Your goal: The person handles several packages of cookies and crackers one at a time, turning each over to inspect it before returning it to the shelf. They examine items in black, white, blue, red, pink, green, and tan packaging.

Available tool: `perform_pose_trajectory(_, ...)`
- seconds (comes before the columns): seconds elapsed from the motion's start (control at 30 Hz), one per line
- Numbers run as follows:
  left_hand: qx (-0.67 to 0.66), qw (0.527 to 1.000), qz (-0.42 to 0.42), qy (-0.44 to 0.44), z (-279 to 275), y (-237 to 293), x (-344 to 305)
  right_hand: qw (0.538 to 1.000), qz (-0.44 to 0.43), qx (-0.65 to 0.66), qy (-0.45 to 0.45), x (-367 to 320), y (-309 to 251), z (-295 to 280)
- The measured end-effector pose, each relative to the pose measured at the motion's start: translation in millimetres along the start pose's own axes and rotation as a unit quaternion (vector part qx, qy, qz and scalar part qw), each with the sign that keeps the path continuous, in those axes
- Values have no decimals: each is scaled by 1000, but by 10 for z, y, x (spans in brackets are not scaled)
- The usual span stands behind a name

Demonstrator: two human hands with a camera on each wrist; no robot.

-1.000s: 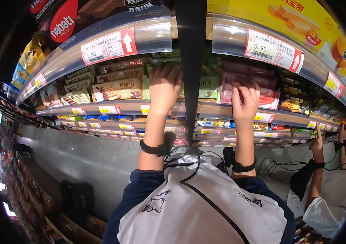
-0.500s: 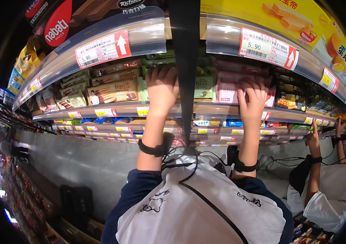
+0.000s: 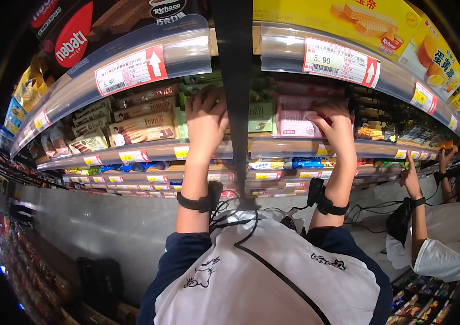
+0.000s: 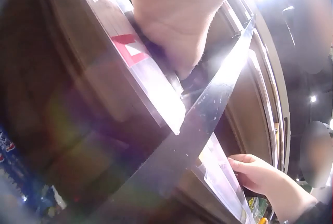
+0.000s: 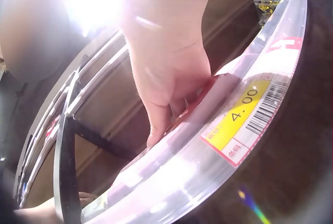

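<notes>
In the head view my left hand reaches over a row of green Franzzi biscuit packs, back of the hand upward, fingers stretched toward the rear of the row. My right hand is at the pink Franzzi biscuit packs across the dark upright post; its thumb lies against the front pink pack and its fingers bend over the top. The right wrist view shows the right thumb pointing down and the fingers curled behind the clear shelf rail. In the left wrist view the left fingertips are hidden.
A dark metal post stands between my hands. Overhead, a clear shelf lip with price tags carries wafer boxes. Brown Franzzi packs lie to the left and dark packs to the right. Another person's hand touches the shelf.
The front pink pack, lower and tilted at first, now stands more upright, and my right hand's grip on it has turned. The left hand stays over the green packs. The view has shifted slightly right.
</notes>
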State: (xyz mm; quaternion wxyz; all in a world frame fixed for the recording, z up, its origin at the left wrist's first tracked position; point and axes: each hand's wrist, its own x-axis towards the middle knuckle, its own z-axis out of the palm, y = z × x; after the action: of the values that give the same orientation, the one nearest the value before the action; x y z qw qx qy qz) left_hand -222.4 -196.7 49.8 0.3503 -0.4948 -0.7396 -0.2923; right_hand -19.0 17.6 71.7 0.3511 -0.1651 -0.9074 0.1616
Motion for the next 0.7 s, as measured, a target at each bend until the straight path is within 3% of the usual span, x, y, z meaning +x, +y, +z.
perform_pose_trajectory(0.33, -24, 998, 13, -50, -38, -64, 9, 997, -35, 46, 51, 25, 57, 64)
perform_pose_trajectory(0.63, -70, 995, -11, -71, -88, -77, 26, 978, -51, 60, 191, 11, -18, -59)
perform_pose_trajectory(0.7, -132, 990, -58, -5, -130, 10, -6, 972, -73, 51, 219, 2, -51, -72)
